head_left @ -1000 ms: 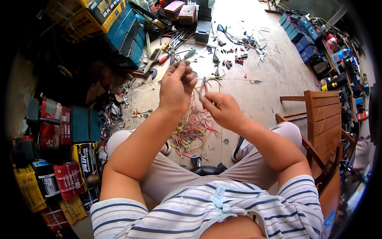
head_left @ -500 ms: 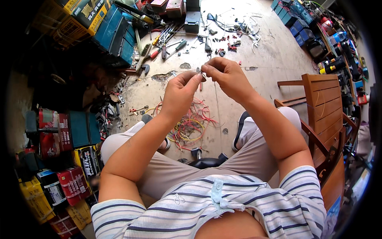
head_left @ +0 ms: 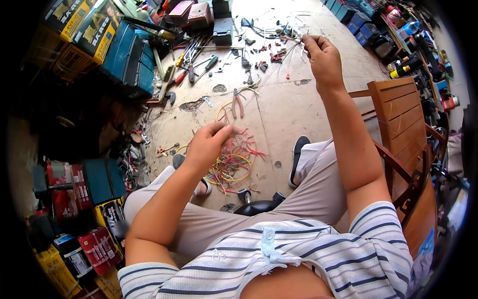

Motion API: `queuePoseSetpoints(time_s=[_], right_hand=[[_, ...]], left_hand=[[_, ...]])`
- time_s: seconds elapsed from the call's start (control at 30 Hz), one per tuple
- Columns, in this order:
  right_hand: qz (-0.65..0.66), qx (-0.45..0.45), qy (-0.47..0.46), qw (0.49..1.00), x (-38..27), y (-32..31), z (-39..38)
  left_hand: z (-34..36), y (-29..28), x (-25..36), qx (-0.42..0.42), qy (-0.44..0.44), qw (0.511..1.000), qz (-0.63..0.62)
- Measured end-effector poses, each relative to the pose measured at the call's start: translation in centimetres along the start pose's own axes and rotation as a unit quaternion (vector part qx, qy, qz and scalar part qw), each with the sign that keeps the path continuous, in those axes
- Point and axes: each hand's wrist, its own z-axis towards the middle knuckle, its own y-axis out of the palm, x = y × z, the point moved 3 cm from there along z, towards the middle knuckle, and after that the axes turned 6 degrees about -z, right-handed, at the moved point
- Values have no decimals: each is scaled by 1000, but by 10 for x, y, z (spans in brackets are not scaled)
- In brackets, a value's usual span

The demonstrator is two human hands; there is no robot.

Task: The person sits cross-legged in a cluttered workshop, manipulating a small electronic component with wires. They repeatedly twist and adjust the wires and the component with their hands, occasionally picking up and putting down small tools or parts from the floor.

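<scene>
One tangle of red and yellow wires (head_left: 233,165) is lying at the centre, with one pair of pliers (head_left: 241,107) resting just above it in the frame. The left hand (head_left: 209,144), loosely curled, is overlapping the tangle's upper left, and the right hand (head_left: 325,61) is pinching its fingertips at upper right; whether either is gripping anything I cannot tell. Yellow-and-black cartons (head_left: 101,44) are standing upper left, contents hidden.

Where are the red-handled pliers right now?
In the head view, the red-handled pliers lie on the floor above centre, beyond and slightly right of the left hand, near the tangled red and yellow wires.
</scene>
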Motion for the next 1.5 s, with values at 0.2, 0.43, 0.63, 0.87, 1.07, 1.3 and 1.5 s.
queuePoseSetpoints(time_s=[0.2,0.43,0.63,0.87,1.07,1.3,1.5], right_hand=[[-91,-126,-21,988,-12,7,-21],[-104,-269,-30,957,-10,46,-60],[-98,-310,-25,945,-17,57,-68],[-115,-318,-38,940,-15,54,-68],[-137,-318,-20,938,-14,50,-69],[-131,-264,25,955,-8,47,-67],[-108,-272,32,956,-5,46,-64]], left_hand=[[2,-26,-12,64,6,998,4],[4,5,50,27,166,986,11],[5,18,65,10,173,985,2],[10,15,60,-18,108,993,-41],[10,20,61,-26,106,993,-47],[14,24,58,-16,171,984,52],[12,23,57,-12,111,993,29]])
